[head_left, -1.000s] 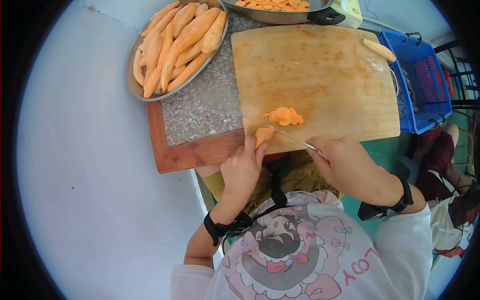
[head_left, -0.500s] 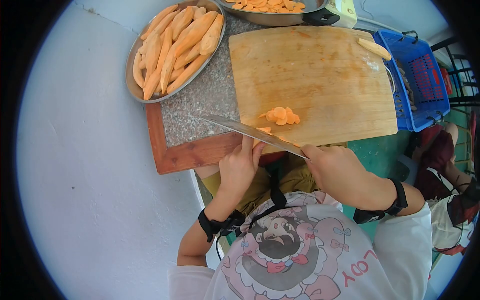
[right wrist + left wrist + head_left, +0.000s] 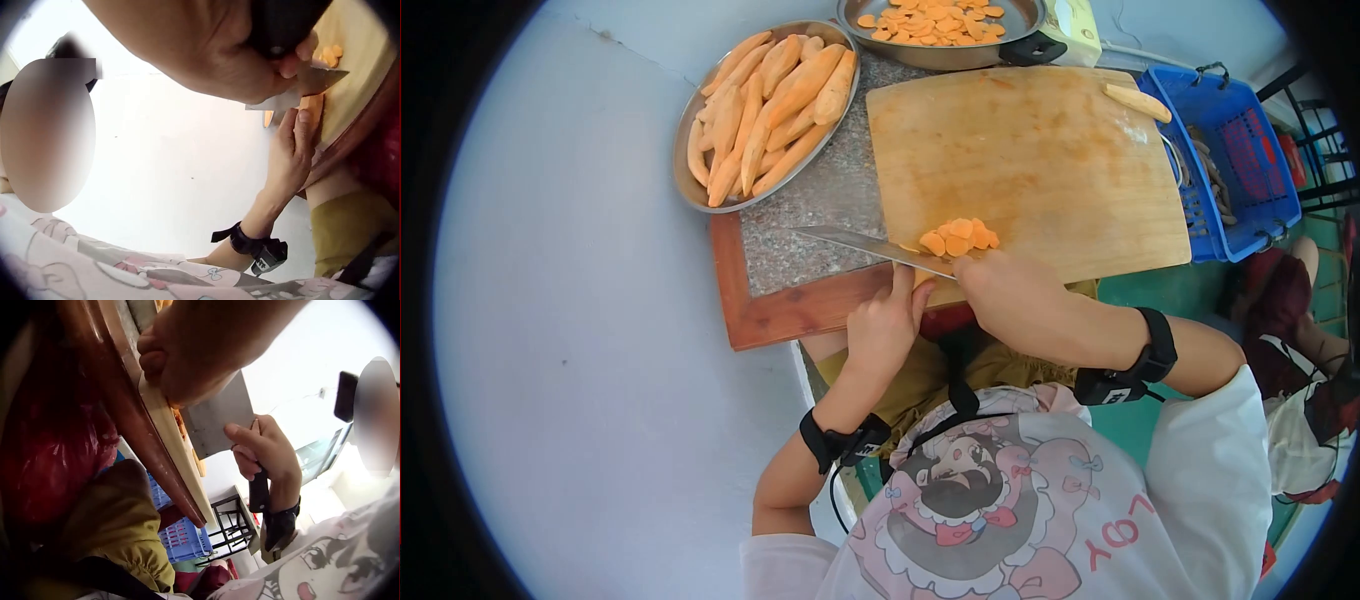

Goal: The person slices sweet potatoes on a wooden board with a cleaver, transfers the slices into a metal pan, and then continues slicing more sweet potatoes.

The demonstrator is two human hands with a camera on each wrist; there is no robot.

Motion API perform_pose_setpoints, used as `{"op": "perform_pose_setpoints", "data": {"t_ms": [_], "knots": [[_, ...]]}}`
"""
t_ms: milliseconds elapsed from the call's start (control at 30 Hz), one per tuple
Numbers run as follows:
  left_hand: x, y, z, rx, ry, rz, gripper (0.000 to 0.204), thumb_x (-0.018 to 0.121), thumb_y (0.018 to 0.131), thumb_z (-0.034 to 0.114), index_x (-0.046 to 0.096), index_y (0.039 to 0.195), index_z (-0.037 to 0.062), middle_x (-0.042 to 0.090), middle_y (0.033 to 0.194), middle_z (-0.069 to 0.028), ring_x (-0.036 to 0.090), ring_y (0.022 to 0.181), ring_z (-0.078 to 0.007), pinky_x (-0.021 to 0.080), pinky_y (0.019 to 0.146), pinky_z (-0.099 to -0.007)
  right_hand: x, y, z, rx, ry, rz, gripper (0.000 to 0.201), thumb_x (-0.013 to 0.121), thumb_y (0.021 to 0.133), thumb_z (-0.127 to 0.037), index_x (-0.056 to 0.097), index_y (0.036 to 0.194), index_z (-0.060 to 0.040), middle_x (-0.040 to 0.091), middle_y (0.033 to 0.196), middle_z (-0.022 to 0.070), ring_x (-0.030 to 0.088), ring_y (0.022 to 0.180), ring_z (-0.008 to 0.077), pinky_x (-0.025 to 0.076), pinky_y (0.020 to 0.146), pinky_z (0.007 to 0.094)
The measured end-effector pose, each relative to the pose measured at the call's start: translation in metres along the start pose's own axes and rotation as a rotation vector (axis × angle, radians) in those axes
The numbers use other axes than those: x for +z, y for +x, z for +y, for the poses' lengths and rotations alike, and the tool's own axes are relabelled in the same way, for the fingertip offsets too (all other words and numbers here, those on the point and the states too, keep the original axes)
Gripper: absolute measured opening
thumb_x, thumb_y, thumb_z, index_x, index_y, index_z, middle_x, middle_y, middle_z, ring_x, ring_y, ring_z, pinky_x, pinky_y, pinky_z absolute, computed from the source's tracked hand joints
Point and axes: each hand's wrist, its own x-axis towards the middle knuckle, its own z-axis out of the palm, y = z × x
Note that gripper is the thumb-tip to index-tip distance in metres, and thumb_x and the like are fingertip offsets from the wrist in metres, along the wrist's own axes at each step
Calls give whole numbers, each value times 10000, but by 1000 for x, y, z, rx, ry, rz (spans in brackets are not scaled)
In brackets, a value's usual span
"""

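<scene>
My left hand (image 3: 880, 330) holds a peeled orange sweet potato (image 3: 315, 109) at the front left edge of the wooden cutting board (image 3: 1040, 150). In the head view the blade and fingers cover most of it. My right hand (image 3: 1015, 300) grips a broad kitchen knife (image 3: 860, 241) by its black handle (image 3: 258, 492). The blade crosses over the sweet potato, close to the left fingertips, its tip pointing left past the board. Just beyond the blade lies a small pile of orange slices (image 3: 962, 237).
A metal platter (image 3: 685, 185) heaped with peeled sweet potatoes stands at the back left. Behind the board is a pan (image 3: 930, 55) of slices. One peeled sweet potato (image 3: 1138, 102) lies at the board's far right corner, beside a blue basket (image 3: 1250, 230). A person's leg (image 3: 1305, 275) shows at right.
The knife blade, seen thin and edge-on a second ago, now shows its flat side. My right hand has moved left, nearer the slices. The left hand still holds the sweet potato.
</scene>
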Motion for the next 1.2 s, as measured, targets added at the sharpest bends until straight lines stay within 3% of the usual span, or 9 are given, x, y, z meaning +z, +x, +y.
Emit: {"op": "perform_pose_setpoints", "data": {"t_ms": [100,233,300,433,533,600,833,1100,1200], "knots": [[-2,0,-1,-14,-13,-20,289,572,848,308,535,1004,68,578,595,-140,573,495,-314,438,409,-401,3,2,10,4,-34,19,75,514,764,-31,536,787,38,573,673,219,579,644,372,454,562,441],[-1,-2,-1,-42,-138,22,288,564,853,322,512,953,57,581,603,-157,577,522,-342,440,424,-423,-8,-11,18,101,-1,-33,85,525,751,-27,556,785,45,575,724,233,582,700,386,469,578,435],[1,-4,3,-96,-154,22,296,552,860,330,502,978,63,585,613,-170,579,535,-357,440,432,-434,-14,-26,16,98,88,134,91,517,777,-46,559,775,35,565,673,232,571,657,395,462,561,442],[1,-5,4,-231,-145,-88,310,511,881,346,472,1037,81,594,644,-201,579,565,-398,440,448,-459,-19,-42,12,120,102,146,109,513,802,-71,549,764,24,557,632,225,563,616,398,460,554,445],[4,-4,1,-117,-84,-13,316,511,880,348,463,1001,60,596,610,-147,589,512,-333,445,400,-415,-14,-49,10,129,119,121,116,524,807,-89,537,763,19,561,618,210,565,588,393,463,545,444],[3,-3,1,-104,-84,-8,321,510,881,347,470,1019,60,596,611,-147,588,510,-333,444,397,-417,-10,-50,11,47,99,144,112,535,801,-94,527,772,14,560,596,203,572,571,383,467,526,436],[1,-4,2,-116,-68,-49,336,525,874,323,505,1073,52,592,620,-143,589,524,-326,446,405,-413,-5,-52,13,42,-3,112,95,535,789,-82,522,795,12,566,571,190,592,559,353,480,514,416],[5,-7,-2,-68,-76,-22,301,553,858,276,524,1050,46,587,619,-133,584,522,-321,451,420,-414,-8,-57,6,64,-12,62,100,514,760,-21,491,842,33,610,751,181,616,654,337,492,542,398],[6,-7,-2,-83,-86,-23,302,551,859,278,523,1049,46,588,622,-132,583,520,-322,450,419,-415,-11,-58,6,58,1,51,98,511,753,-9,490,838,35,608,739,179,614,651,339,491,541,402]]}}
